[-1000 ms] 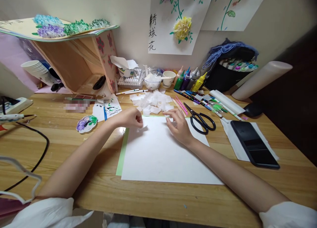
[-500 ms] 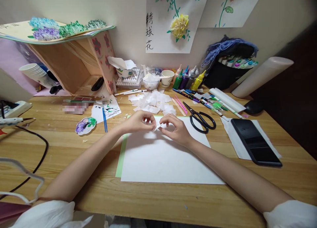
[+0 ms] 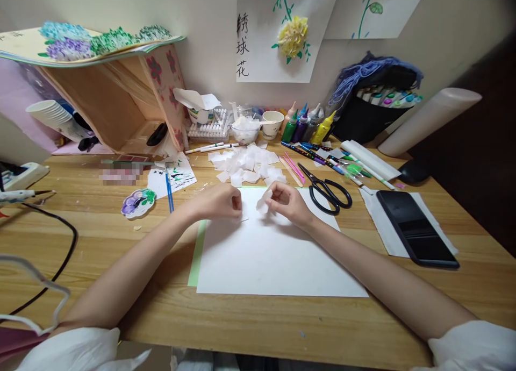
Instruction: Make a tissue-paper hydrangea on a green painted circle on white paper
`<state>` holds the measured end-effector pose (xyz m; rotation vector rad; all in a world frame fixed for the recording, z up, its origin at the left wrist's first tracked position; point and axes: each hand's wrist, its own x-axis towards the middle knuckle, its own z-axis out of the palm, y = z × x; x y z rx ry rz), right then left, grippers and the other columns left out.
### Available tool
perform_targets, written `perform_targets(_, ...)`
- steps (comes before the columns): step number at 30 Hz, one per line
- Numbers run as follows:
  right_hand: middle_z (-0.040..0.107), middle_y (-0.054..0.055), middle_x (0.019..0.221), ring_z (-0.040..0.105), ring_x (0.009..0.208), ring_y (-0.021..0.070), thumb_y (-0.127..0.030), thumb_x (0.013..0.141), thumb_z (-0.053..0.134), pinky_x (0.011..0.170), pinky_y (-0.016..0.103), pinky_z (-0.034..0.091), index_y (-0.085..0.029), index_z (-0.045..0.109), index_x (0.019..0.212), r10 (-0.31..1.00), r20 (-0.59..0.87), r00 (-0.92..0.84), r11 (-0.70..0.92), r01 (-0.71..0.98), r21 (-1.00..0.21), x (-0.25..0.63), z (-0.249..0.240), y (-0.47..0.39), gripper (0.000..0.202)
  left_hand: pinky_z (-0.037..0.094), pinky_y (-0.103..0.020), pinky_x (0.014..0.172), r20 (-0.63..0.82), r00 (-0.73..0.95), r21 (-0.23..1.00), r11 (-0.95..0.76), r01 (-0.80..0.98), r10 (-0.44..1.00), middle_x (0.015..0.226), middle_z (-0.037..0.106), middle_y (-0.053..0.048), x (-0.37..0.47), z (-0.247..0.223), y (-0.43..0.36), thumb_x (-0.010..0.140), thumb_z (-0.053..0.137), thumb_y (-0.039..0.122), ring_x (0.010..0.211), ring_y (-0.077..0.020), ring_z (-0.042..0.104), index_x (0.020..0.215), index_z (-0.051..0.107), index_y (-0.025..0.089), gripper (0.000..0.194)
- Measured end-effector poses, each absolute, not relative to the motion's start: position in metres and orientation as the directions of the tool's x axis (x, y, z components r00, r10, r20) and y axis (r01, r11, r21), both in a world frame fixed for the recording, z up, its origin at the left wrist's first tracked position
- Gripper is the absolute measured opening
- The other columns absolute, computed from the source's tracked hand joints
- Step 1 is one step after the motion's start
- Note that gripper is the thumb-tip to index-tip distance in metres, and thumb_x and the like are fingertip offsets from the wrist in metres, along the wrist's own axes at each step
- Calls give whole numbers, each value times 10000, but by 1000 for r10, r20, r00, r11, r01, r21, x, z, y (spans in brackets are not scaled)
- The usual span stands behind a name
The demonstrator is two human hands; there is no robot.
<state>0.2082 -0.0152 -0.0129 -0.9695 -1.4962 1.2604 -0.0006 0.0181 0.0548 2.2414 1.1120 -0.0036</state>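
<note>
Above sheet (image 3: 282,263), hands apart: right hand (image 3: 289,204) pinches scrap (image 3: 263,201), left hand (image 3: 220,201) curled closed, contents unclear. Scrap looks light, soft, probably tears easily; pinch an edge gently.

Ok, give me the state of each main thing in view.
Left hand, pinched shut on a thin sliver.
Right hand, pinching a white scrap.
White sheet, flat, visible part blank.
Paper scraps, loose in a heap.
Scissors, lying flat.
Phone, screen dark, lying on white paper.
Palette, smeared purple and green.
Black bag, open, markers showing.
</note>
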Motion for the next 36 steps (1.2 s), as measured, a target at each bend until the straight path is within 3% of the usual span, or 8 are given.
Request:
perform_targets(2,503,-25,642,452,524,89,-434,710,675,462,221,360,-184,479,706,965,110,-238,113,1,-994,208,-13,-14,318,363,-234,550,-120,640,543,-490,682,759,758,656,-19,6,54,13,690,600,295,654,-148,553,767,658,194,140)
perform_targets(6,491,-37,607,418,486,81,-452,707,672,444,223,312,-182,491,696,968,69,-242,69,-6,-998,207,-10,-13,325,398,-231,628,51,655,713,-487,504,754,853,646,-24,18,45,9,763,583,393,743,-137,551,839,627,187,224)
perform_targets(11,493,-36,621,457,518,91,-403,724,666,477,228,339,-179,515,685,974,77,-212,63,-70,-996,209,-12,-11,273,388,-219,611,-23,702,820,-388,421,712,762,613,0,20,35,12,746,613,337,670,-109,509,797,615,162,182)
perform_targets(18,487,-38,623,437,532,86,-371,738,655,487,219,328,-180,515,684,975,77,-209,52,-122,-991,211,-18,-8,242,377,-211,606,-52,697,852,-332,405,715,772,612,-4,20,36,13,787,548,295,659,-102,500,816,628,147,171)
perform_targets(22,503,-24,681,469,589,105,-388,740,649,519,229,367,-192,510,751,983,111,-149,107,-36,-994,209,-18,-10,241,352,-206,576,-29,689,840,-356,409,724,689,580,8,23,31,12,803,518,287,620,-97,480,733,610,144,185)
perform_targets(26,528,5,868,494,709,125,-327,733,677,636,264,423,-222,494,901,923,384,41,367,215,-905,208,-15,-15,271,332,-206,561,-17,644,833,-345,433,765,680,567,13,25,27,12,823,476,276,613,-96,470,681,570,140,218)
perform_targets(31,578,41,874,512,801,177,-322,734,692,684,307,428,-217,583,921,819,546,-178,560,454,-693,207,-8,-22,241,302,-215,553,49,598,808,-384,447,800,641,515,24,27,23,11,859,424,309,599,-98,426,647,520,145,285)
perform_targets(36,591,37,792,523,739,162,-260,853,540,644,298,418,-203,604,848,836,520,-173,538,438,-720,204,-8,-23,86,292,-222,555,109,593,761,-451,466,798,618,484,28,28,19,10,873,418,321,593,-99,416,632,480,153,301)
